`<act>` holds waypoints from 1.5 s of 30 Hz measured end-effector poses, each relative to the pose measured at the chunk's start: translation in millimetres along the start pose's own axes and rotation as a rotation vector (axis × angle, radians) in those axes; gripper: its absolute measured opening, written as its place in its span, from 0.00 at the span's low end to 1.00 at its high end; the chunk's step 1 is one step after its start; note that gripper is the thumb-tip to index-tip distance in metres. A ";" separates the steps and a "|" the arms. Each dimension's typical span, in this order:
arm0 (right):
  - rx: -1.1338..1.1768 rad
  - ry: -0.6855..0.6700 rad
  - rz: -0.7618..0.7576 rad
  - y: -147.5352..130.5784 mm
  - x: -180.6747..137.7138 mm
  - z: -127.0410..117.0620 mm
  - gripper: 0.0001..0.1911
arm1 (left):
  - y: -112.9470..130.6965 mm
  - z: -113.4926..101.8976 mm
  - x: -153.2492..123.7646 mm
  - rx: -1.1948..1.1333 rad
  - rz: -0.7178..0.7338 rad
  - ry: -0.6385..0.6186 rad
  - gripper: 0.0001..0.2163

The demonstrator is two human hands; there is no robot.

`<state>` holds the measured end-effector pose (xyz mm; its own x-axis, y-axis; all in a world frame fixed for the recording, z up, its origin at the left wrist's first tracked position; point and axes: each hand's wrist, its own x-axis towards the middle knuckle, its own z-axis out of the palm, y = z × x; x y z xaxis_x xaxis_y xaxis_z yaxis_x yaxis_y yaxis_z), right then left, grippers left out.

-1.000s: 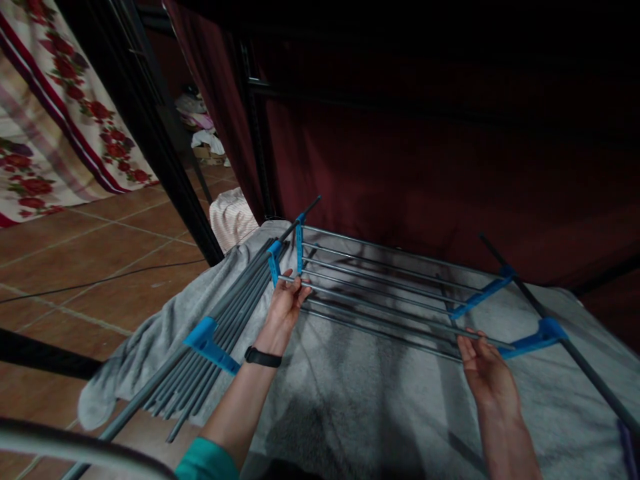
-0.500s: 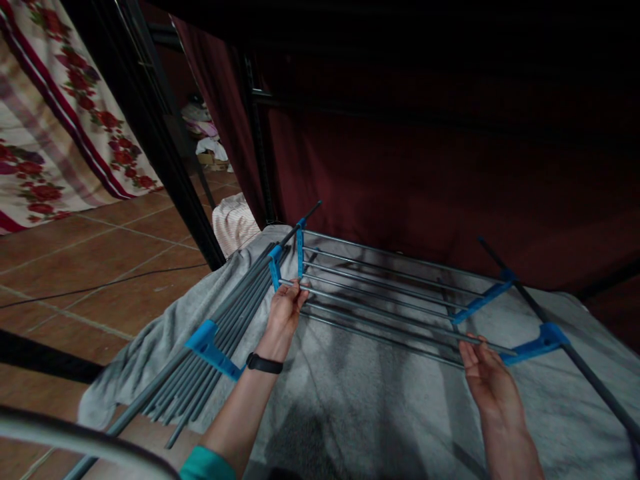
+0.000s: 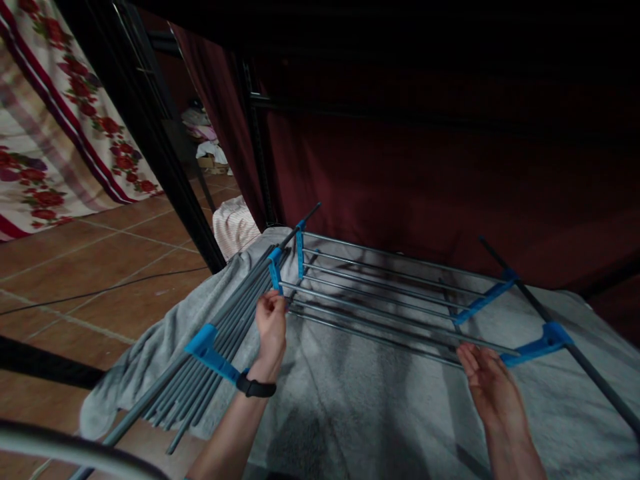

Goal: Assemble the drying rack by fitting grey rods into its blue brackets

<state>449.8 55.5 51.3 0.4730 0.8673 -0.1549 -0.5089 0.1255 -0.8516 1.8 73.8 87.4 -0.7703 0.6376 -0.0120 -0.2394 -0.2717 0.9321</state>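
A drying rack of grey metal rods (image 3: 380,313) with blue plastic brackets (image 3: 537,343) lies over a grey towel (image 3: 350,400). My left hand (image 3: 271,319), a black band on its wrist, is closed in a pinch on the left end of the nearest rod, by a blue bracket (image 3: 274,267). My right hand (image 3: 484,383) lies palm up with fingers stretched out under the right end of the nearest rods, touching them. A folded wing of rods (image 3: 220,347) hangs to the left.
Dark red fabric (image 3: 425,180) on a black frame stands right behind the rack. A black post (image 3: 165,167) rises at the left. A flowered cloth (image 3: 55,133) hangs at far left over tiled floor (image 3: 100,267) with a thin cable. A pale bundle (image 3: 233,223) lies by the post.
My left hand slid toward me from a farther rod to the nearest one and closed on it. My right hand dropped slightly and opened flat beneath the rods.
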 end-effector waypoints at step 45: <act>-0.025 -0.103 -0.119 103.7 -88.8 176.8 0.18 | -15.3 3.5 38.1 0.533 0.353 -0.041 0.11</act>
<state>227.9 76.7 65.3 0.4517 0.8922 -0.0012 -0.4353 0.2192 -0.8732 -21.8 104.8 74.0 -0.7232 0.6052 0.3328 0.3593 -0.0817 0.9296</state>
